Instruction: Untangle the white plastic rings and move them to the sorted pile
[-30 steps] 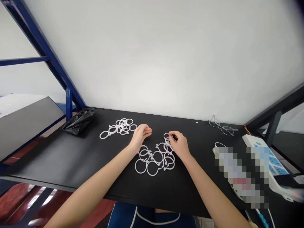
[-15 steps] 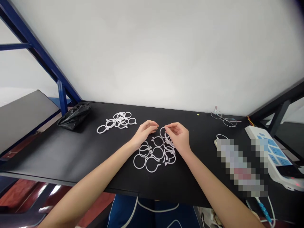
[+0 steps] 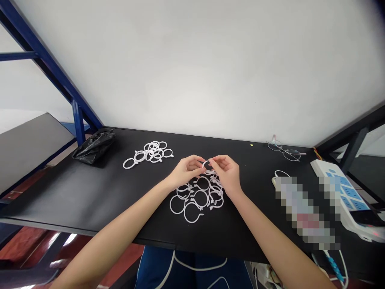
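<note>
A white plastic ring (image 3: 203, 165) is pinched between my two hands, above the far end of a loose pile. My left hand (image 3: 189, 170) grips its left side with thumb and fingers. On the ring's right side, the thumb and fingers of my right hand (image 3: 225, 168) are closed; they partly cover it. Below the hands lie several open white rings (image 3: 192, 222) with small clasp ends, overlapping on the black tabletop (image 3: 135, 200). Farther left sits a second cluster of white rings (image 3: 129, 163), which look closed.
A crumpled black plastic bag (image 3: 94, 148) lies at the left. To the right are eyeglasses (image 3: 291, 155), a blurred-out phone-like object (image 3: 303, 216) with a cable, and a white power strip (image 3: 339, 184). A white wall (image 3: 192, 80) rises behind the table.
My left hand has moved right and taken hold of the ring that my right hand was holding. The ring is now turned between both hands. Some pile rings have shifted slightly.
</note>
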A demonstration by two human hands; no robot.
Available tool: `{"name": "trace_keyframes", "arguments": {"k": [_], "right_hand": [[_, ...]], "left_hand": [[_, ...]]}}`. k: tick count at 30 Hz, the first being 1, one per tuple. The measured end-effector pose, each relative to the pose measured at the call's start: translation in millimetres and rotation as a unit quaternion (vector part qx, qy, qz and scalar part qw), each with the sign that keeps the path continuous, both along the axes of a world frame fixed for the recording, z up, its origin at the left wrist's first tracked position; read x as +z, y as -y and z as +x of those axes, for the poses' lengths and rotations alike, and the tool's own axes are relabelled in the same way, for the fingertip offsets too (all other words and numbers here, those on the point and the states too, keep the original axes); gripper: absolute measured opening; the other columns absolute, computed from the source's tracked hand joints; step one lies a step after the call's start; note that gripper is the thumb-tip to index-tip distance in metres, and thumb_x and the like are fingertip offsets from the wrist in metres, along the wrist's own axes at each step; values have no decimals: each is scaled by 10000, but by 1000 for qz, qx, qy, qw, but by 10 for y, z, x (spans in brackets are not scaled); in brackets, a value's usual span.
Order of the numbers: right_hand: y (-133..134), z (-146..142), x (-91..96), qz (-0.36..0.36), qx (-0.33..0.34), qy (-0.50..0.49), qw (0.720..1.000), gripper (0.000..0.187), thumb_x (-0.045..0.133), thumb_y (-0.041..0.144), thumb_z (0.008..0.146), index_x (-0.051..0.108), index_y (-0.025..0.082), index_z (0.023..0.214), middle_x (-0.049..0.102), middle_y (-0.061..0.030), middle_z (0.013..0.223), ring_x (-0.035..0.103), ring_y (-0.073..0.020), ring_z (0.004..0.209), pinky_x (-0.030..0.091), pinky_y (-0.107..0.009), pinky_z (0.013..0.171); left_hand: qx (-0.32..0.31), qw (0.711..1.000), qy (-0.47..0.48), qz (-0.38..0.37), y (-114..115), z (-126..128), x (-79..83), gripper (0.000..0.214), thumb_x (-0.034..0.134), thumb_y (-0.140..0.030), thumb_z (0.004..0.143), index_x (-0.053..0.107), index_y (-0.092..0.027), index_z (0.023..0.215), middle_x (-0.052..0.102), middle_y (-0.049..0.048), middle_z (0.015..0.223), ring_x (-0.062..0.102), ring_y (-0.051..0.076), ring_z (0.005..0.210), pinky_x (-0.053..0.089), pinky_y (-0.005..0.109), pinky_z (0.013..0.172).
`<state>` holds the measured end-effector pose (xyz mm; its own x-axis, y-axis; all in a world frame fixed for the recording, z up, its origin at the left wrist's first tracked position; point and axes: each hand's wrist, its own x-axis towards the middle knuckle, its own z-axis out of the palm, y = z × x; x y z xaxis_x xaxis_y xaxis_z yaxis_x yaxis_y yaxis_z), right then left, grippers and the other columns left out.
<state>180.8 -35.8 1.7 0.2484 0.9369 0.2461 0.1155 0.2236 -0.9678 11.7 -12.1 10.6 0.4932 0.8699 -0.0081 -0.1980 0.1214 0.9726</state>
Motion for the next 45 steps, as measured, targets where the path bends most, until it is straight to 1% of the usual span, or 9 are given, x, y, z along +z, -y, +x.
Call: {"name": "trace_keyframes", "arguments": {"k": [4,8,11,16,20,24,30,38,45], "right_hand": [[36,0,16,46,-2,99,994,174,691,368,786,655,206,839,711,-67,928,671,-230,924,543,-395,832],[90,-28,49,90,-20,225,970,98,696,311,774,655,233,816,706,-53,951,641,-239,947,519,-375,780],[104,-42,45,80,-12,263,961,76,694,272,757,651,239,810,703,-43,888,639,-232,874,511,-367,753],[100,-40,21,27,15,249,968,36,630,251,784,644,231,758,693,-18,765,642,-196,727,516,-354,745],[88,-15,10,53,-43,262,963,36,633,259,788,654,230,784,691,-32,785,626,-198,757,500,-348,739],[74,3,21,40,-79,207,974,109,651,273,781,661,214,872,681,-30,769,558,-161,639,454,-295,583],[89,-29,54,12,-45,157,987,149,629,337,810,686,199,813,686,-41,749,590,-163,631,459,-280,543],[94,-41,1,71,1,288,955,137,599,225,838,729,258,810,744,-30,848,666,-242,845,521,-403,788],[143,-86,43,106,13,218,970,137,630,246,844,692,204,958,736,-46,886,700,-197,817,556,-343,789]], "left_hand": [[45,999,20,-7,-44,-11,-3,286,768,-207,718,652,-143,972,687,72,839,688,182,773,535,253,637],[77,997,15,-6,-70,-24,-11,279,752,-200,735,647,-143,987,691,72,844,688,178,761,539,265,653],[90,996,15,-4,-67,-27,-14,265,744,-193,744,645,-141,984,689,71,839,681,166,742,529,252,646],[99,995,31,-9,-65,-31,-34,304,759,-183,726,629,-152,999,687,61,826,678,159,719,512,235,625],[120,993,11,10,-86,-38,-61,280,755,-187,723,624,-162,969,663,29,770,663,143,688,496,217,602],[148,989,-7,15,-102,-35,-70,264,747,-177,722,630,-157,957,652,28,765,654,140,677,488,222,599],[185,982,25,-7,-107,-26,-17,229,730,-114,701,678,-152,920,657,24,734,634,129,648,477,229,626],[138,990,-13,10,-105,-56,26,117,656,-174,748,733,-142,830,643,34,683,549,102,612,447,220,612],[28,994,65,-82,-83,-88,52,142,647,-235,784,674,-149,894,537,-20,624,526,88,576,462,229,589]]}}
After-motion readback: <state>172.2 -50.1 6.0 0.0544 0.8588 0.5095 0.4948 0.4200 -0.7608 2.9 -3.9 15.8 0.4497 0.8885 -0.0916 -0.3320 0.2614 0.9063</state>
